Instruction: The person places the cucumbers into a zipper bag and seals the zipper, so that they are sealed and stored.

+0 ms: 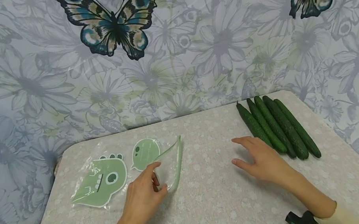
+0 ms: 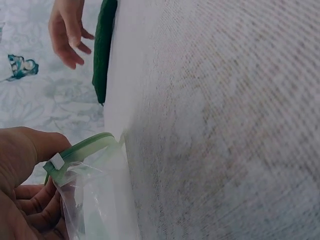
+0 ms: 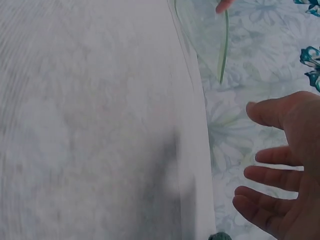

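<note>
A clear zip bag [image 1: 171, 169] printed with a green dinosaur [image 1: 108, 178] lies on the left half of the table. My left hand [image 1: 145, 192] pinches the bag's near edge, thumb on one side and fingers on the other. In the left wrist view the green zip strip [image 2: 90, 147] with a white slider [image 2: 57, 161] shows right at the thumb, and the bag's mouth is parted. My right hand [image 1: 263, 159] hovers over the table, fingers spread and holding nothing, just left of several cucumbers [image 1: 276, 127]. They lie side by side.
A pale patterned cloth covers the table [image 1: 215, 210]. Behind it stands a wall covering [image 1: 177, 76] with flowers and butterflies, meeting the table's far edge. A black wrist device [image 1: 301, 220] sits by the right sleeve.
</note>
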Tool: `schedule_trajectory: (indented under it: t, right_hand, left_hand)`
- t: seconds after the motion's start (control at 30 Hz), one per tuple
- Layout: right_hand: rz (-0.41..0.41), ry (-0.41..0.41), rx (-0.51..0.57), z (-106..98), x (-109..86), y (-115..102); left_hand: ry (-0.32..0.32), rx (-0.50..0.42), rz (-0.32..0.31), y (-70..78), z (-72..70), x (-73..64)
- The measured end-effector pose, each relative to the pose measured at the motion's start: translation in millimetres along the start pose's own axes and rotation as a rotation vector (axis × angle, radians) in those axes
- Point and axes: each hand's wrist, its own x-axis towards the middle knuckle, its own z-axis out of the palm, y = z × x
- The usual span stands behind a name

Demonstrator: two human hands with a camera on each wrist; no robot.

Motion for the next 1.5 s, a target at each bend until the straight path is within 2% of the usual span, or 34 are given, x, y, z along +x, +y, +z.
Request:
schedule_trajectory:
  t: [0.27, 0.47, 0.77, 1.03, 1.27, 1.5]
  right_hand:
    - [0.107, 0.102, -0.028, -14.2, -5.3, 18.0]
    - [0.187, 0.120, -0.052, -22.5, -9.7, 32.9]
    - [0.255, 0.096, -0.116, -26.8, -18.4, 46.0]
    - [0.329, 0.020, -0.271, -25.1, -25.1, 45.6]
    - [0.326, 0.017, -0.331, -21.0, -26.1, 43.9]
    - [0.322, 0.029, -0.319, -19.9, -27.2, 43.0]
  left_hand:
    - [-0.002, -0.011, -0.002, -0.3, -2.4, -0.9]
    - [-0.004, -0.015, -0.009, -1.3, -3.6, -1.1]
    - [-0.012, -0.017, -0.034, -1.0, -5.0, -1.3]
    - [-0.011, -0.007, -0.042, -0.8, -5.7, -1.0]
    - [0.006, -0.004, -0.032, -1.0, -5.1, -0.9]
    - [0.004, -0.006, -0.036, -0.3, -4.0, -1.8]
